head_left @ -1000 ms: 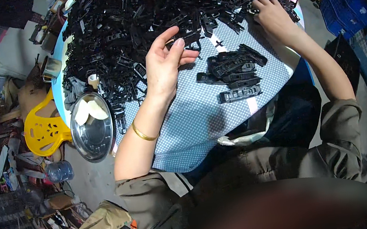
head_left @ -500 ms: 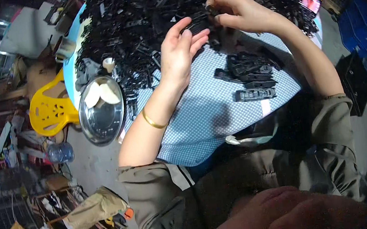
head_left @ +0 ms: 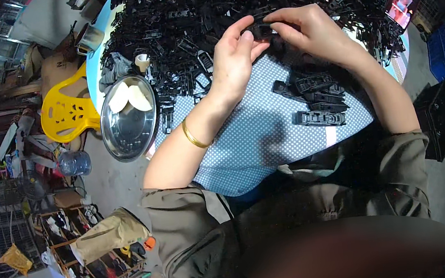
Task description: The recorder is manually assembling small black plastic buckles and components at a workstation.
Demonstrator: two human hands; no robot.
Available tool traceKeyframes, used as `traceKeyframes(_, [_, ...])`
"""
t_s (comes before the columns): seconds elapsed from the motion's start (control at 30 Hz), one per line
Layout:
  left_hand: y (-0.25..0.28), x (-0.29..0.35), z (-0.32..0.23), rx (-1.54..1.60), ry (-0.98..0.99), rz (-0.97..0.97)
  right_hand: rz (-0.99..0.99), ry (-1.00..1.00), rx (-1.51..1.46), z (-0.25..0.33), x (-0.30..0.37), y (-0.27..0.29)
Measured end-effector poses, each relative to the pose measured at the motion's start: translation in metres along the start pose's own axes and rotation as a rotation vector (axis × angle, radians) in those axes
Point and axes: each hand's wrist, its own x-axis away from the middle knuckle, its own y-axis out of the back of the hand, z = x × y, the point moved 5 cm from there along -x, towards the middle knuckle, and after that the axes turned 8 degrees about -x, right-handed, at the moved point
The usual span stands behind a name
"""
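My left hand (head_left: pixel 231 63), with a gold bangle on its wrist, and my right hand (head_left: pixel 314 33) meet over the near edge of a big heap of black plastic parts (head_left: pixel 179 16). Between their fingertips is a small dark plastic part (head_left: pixel 261 29). The right thumb and index finger pinch its right end; the left fingers are bent round its left end. Much of its shape is lost against the dark heap. Nearer me, on a dotted blue-grey cloth (head_left: pixel 233 137), lies a small pile of long black plastic clips (head_left: pixel 316 91).
A steel bowl (head_left: pixel 125 134) with pale cut pieces stands left of the cloth, near a paper-coloured roll (head_left: pixel 142 62). A yellow plastic chair (head_left: pixel 67 116) is beyond it. A lit phone (head_left: pixel 402 8) stands at the right table edge. A rack with a paper sack (head_left: pixel 109 236) is lower left.
My hands have come together. The left fingers, which were spread and apart from the part, now close in around it beside the right pinch. The whole view has shifted slightly.
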Motion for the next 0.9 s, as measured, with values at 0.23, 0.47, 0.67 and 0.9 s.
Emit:
traceKeyframes(0.23, [-0.001,0.002,-0.002,-0.107,-0.06,0.011,0.011,0.045,0.071,0.005,0.003,0.002])
traceKeyframes(0.47, [-0.003,0.003,-0.005,-0.3,-0.133,-0.002,-0.094,0.131,0.225,0.015,0.007,0.0])
traceKeyframes(0.67, [0.006,0.003,-0.006,-0.291,-0.095,-0.114,-0.08,0.145,0.214,0.017,0.008,-0.009])
traceKeyframes(0.9, [-0.002,0.004,-0.015,-0.105,-0.073,-0.036,0.035,-0.194,-0.089,-0.006,0.004,0.009])
